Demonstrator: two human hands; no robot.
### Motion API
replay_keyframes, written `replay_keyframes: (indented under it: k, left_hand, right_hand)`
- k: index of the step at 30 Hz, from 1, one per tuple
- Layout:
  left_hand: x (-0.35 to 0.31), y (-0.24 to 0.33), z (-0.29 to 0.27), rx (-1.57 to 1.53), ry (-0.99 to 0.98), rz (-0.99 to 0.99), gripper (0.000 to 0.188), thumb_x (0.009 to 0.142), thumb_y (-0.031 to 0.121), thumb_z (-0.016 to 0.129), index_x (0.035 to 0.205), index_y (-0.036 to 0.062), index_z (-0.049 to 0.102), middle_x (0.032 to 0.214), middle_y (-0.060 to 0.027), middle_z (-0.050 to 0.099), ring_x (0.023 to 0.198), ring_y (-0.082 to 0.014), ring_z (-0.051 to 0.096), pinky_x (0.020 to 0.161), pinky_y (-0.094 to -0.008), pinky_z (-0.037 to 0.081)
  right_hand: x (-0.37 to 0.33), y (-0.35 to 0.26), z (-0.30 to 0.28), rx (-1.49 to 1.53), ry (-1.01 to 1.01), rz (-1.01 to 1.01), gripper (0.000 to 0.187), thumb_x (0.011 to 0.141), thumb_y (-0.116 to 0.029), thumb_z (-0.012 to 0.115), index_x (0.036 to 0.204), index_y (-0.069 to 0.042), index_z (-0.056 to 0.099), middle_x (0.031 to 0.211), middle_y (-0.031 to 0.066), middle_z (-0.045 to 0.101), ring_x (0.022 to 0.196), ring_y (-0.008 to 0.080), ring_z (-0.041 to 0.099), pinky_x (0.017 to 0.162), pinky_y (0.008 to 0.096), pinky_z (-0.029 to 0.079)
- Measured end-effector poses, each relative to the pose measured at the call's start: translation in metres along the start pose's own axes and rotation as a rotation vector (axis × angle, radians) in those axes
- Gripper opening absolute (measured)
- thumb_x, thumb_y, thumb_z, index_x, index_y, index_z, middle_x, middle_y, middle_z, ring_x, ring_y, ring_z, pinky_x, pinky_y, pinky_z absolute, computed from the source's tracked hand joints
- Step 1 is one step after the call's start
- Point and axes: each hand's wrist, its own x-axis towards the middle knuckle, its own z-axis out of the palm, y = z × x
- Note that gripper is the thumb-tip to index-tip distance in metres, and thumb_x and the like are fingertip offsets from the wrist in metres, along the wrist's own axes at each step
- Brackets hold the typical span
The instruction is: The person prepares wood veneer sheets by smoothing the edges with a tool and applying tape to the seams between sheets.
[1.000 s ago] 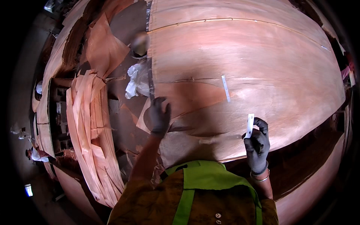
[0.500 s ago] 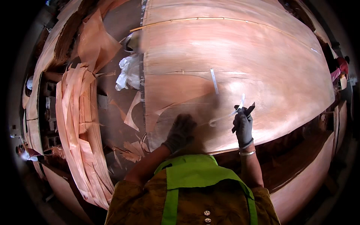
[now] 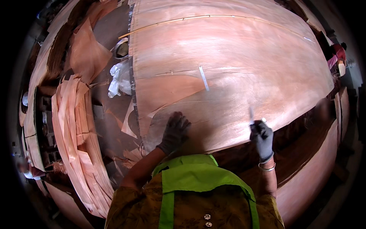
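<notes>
A large sheet of pinkish wood veneer [image 3: 232, 49] spreads out before me. My left hand [image 3: 175, 131], in a grey glove, lies on its near left part with the fingers stretched out. Beyond that hand, a darker veneer piece [image 3: 167, 89] lies at a gap in the sheet. A short strip of white tape [image 3: 204, 79] sticks across a crack at that piece's right end. My gloved right hand [image 3: 262, 139] is closed at the sheet's near right edge. From its fingers rises a narrow whitish strip [image 3: 251, 114], blurred by motion; the rest of what it holds is hidden.
Left of the sheet stands a stack of veneer strips [image 3: 74, 137]. Between them lie a crumpled white plastic bag [image 3: 120, 78], a small round container [image 3: 122, 49] and torn scraps. A long thin stick [image 3: 183, 19] crosses the sheet's far part. Another person [image 3: 337, 55] is at the far right.
My right hand has moved right and slightly down to the sheet's edge. The curled white strip and dark tool seen at it before are no longer clearly visible. My left hand stays on the sheet.
</notes>
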Motion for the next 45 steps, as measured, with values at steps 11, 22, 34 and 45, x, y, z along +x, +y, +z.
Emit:
replay_keyframes:
  k: [11,22,34,45]
  left_hand:
    - [-0.001,-0.011,0.038,-0.002,0.237,0.115,0.018,0.077,0.013,0.059,0.095,0.0093,0.061,0.102,-0.0077,0.058,0.096,-0.0282,0.056,0.079,-0.0417,0.047]
    - [0.013,-0.003,0.037,0.196,0.130,0.180,0.036,0.082,0.019,0.053,0.118,0.0228,0.058,0.122,-0.0097,0.056,0.085,-0.0248,0.057,0.065,-0.0407,0.047]
    - [0.025,0.013,0.036,-0.009,-0.033,0.006,0.049,0.073,0.041,0.065,0.119,0.0245,0.060,0.133,-0.0105,0.048,0.100,-0.0299,0.052,0.081,-0.0484,0.043]
    - [0.007,-0.025,0.025,0.073,0.160,0.067,0.042,0.078,0.013,0.055,0.119,0.0065,0.057,0.119,-0.0153,0.053,0.109,-0.0358,0.049,0.087,-0.0429,0.042]
  right_hand:
    - [0.001,0.073,0.139,0.522,-0.435,0.542,0.016,0.088,-0.016,0.064,0.095,-0.002,0.067,0.061,-0.0037,0.053,0.050,0.0047,0.046,0.044,0.0216,0.035]
    - [0.012,0.104,0.158,0.386,-0.449,0.654,0.025,0.087,-0.027,0.064,0.087,-0.003,0.070,0.057,-0.0022,0.053,0.045,0.0069,0.042,0.043,0.0236,0.034]
    - [-0.051,0.105,0.168,-0.647,-0.346,0.139,0.014,0.080,-0.025,0.060,0.085,-0.017,0.071,0.073,0.0121,0.067,0.068,0.0306,0.066,0.063,0.0417,0.052]
    - [-0.048,0.041,0.147,-0.065,-0.310,0.015,0.010,0.089,-0.015,0.057,0.091,-0.008,0.064,0.075,0.0113,0.067,0.064,0.0259,0.066,0.057,0.0362,0.050]
